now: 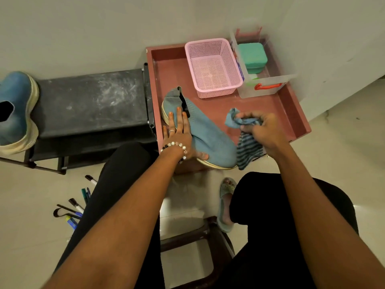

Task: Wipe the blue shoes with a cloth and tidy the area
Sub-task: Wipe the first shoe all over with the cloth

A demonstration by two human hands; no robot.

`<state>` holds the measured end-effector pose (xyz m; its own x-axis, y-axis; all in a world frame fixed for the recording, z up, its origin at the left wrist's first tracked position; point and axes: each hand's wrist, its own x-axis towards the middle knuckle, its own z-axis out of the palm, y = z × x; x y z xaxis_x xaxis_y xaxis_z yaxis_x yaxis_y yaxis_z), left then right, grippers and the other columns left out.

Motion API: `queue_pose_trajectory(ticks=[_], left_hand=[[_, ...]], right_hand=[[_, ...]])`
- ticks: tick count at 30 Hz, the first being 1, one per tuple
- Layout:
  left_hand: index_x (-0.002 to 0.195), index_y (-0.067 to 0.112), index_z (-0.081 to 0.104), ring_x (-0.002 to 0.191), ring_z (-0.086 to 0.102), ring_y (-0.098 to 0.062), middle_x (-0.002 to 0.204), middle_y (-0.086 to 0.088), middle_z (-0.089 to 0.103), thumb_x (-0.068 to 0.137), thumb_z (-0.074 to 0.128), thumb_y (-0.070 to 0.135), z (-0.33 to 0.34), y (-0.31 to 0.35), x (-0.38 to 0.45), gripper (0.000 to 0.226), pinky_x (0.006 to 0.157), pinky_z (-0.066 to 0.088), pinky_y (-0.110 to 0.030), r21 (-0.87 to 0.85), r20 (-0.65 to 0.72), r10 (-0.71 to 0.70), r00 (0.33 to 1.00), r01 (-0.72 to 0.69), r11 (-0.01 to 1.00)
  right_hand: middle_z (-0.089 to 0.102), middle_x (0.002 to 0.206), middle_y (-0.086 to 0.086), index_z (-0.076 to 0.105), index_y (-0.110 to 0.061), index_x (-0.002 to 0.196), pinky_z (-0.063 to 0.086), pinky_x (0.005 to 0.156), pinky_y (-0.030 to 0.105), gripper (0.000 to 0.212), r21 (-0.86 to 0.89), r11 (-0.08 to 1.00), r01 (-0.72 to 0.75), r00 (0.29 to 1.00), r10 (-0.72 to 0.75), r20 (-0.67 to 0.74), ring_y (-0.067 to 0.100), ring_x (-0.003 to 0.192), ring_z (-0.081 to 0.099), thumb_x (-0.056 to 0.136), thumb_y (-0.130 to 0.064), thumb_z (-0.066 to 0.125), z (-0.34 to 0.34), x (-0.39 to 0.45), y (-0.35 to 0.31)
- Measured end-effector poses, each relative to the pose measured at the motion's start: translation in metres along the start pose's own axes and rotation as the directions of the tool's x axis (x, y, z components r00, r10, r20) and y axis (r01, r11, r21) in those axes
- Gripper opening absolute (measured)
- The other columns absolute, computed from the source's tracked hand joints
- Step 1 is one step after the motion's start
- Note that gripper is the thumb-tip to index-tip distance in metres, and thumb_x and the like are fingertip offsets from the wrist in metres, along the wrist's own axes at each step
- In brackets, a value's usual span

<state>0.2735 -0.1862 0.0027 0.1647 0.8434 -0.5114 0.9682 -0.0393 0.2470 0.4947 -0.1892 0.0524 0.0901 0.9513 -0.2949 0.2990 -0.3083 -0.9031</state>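
- Your left hand (178,132) lies flat on the blue knit shoe (205,132), fingers straight and spread over its heel end, thumb tucked along the near edge by the sole.
- That shoe lies across the front left part of the reddish-brown tray (291,107), heel toward the wall, toe pointing at you and jutting over the tray's near edge.
- Its upper is a pale blue-grey knit with a dark lining showing at the collar, and the sole is cream-white and layered.
- Your right hand (262,130) is bunched tight around the striped cloth (248,151), just beside the shoe's toe; one plain blue corner sticks up above your fingers, and a dark-and-blue striped end hangs down to the toe.
- The second blue shoe (15,109) sits on the far left end of the black shoe rack (91,101), well apart from the tray; it is a deeper blue, with the same cream sole.
- At the back of the tray stand a pink mesh basket (214,67) and, just beside it, a clear plastic box (264,84) holding a green case (252,56).
- Markers and pens (76,207) lie scattered on the floor by your left leg.
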Motion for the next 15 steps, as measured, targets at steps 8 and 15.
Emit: queue_pose_trajectory(ticks=[8, 15], left_hand=[[0.15, 0.009, -0.015, 0.144, -0.022, -0.022, 0.155, -0.006, -0.028, 0.087, 0.051, 0.057, 0.02, 0.017, -0.012, 0.103, 0.115, -0.007, -0.049, 0.291, -0.103, 0.238, 0.966, -0.2, 0.936], [0.148, 0.011, -0.021, 0.143, -0.025, -0.016, 0.153, 0.0, -0.034, 0.091, 0.045, 0.055, 0.02, 0.008, -0.005, 0.098, 0.117, -0.005, -0.051, 0.176, 0.023, 0.22, 0.975, -0.221, 0.959]], right_hand=[[0.064, 0.101, 0.006, 0.073, -0.018, 0.096, 0.036, 0.088, 0.041, 0.037, -0.606, 0.662, 0.441, 0.898, -0.325, 0.298, 0.027, 0.097, 0.059, 0.067, 0.004, 0.065, 0.046, 0.004, 0.028], [0.065, 0.108, 0.009, 0.075, -0.016, 0.097, 0.043, 0.087, 0.024, 0.028, -0.739, 0.609, 0.288, 0.939, -0.028, 0.343, 0.028, 0.1, 0.06, 0.074, -0.001, 0.07, 0.023, -0.013, 0.012]])
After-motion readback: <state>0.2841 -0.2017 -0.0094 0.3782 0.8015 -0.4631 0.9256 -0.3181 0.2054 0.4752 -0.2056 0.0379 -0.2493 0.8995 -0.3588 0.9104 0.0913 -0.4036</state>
